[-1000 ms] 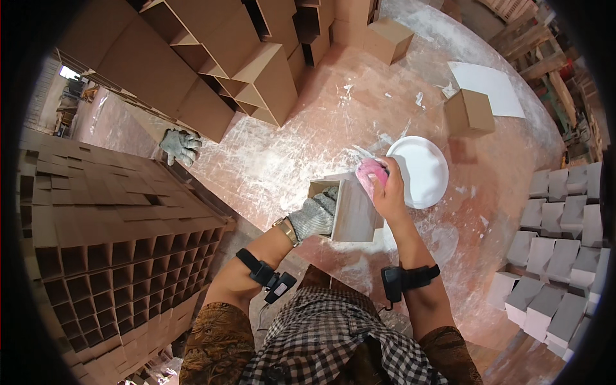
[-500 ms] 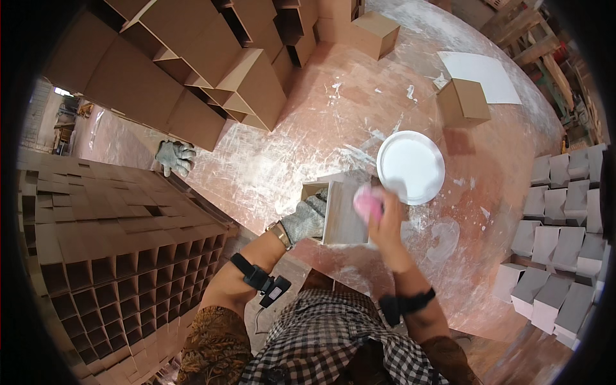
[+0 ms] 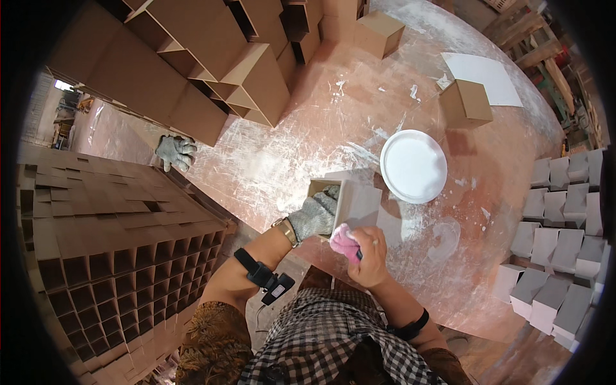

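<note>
My left hand (image 3: 314,215), in a grey knitted glove, reaches into the open end of a small cardboard box (image 3: 364,204) and holds it up from inside. The box's outer side looks coated pale grey-white. In my bare right hand (image 3: 372,258) is a bunched pink cloth (image 3: 344,242), gripped together with something dark that is mostly hidden. It touches or nearly touches the box's near edge. A round white lid or shallow dish (image 3: 414,165) with white inside lies on the table to the right of the box.
The reddish table (image 3: 308,96) bears white smears. Brown cartons (image 3: 192,45) are stacked at the far left, with a celled cardboard stack (image 3: 128,256) nearer. A spare glove (image 3: 175,152) lies between. Two boxes (image 3: 465,104) and a white sheet (image 3: 487,77) sit far right; coated boxes (image 3: 555,256) line the right.
My right hand has drawn the pink cloth toward me and to the left, down to the box's near edge. The box has shifted slightly right and turned a little.
</note>
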Demonstrator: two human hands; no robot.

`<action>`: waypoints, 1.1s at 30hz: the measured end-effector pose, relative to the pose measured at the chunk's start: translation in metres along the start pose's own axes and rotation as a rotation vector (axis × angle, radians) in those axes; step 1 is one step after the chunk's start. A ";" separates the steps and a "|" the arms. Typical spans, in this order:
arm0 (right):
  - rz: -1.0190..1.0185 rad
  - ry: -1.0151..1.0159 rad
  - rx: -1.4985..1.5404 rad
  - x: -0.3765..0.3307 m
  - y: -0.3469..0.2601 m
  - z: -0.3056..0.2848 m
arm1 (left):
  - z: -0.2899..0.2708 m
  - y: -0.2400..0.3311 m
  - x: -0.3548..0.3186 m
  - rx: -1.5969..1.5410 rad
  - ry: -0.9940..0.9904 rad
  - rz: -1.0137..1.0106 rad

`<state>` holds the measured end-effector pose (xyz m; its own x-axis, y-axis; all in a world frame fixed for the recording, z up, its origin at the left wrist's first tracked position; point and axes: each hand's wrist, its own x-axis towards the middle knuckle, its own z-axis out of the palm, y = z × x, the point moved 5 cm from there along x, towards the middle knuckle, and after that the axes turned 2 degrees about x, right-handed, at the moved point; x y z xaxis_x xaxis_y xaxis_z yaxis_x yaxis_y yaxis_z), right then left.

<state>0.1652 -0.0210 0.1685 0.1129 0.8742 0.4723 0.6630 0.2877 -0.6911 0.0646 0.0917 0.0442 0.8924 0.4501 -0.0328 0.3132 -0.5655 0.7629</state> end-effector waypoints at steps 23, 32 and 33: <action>0.118 0.113 0.042 0.050 0.032 0.001 | 0.008 -0.008 0.007 -0.224 0.038 -0.004; 0.087 0.087 0.067 0.078 0.041 0.005 | 0.042 -0.036 0.011 -0.473 0.003 0.001; 0.136 0.115 0.070 0.091 0.049 -0.003 | 0.012 0.005 0.018 -0.250 -0.007 0.037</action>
<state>0.2100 0.0715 0.1791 0.2846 0.8576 0.4283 0.5832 0.1997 -0.7874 0.0858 0.0884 0.0400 0.9044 0.4267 -0.0058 0.1912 -0.3929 0.8995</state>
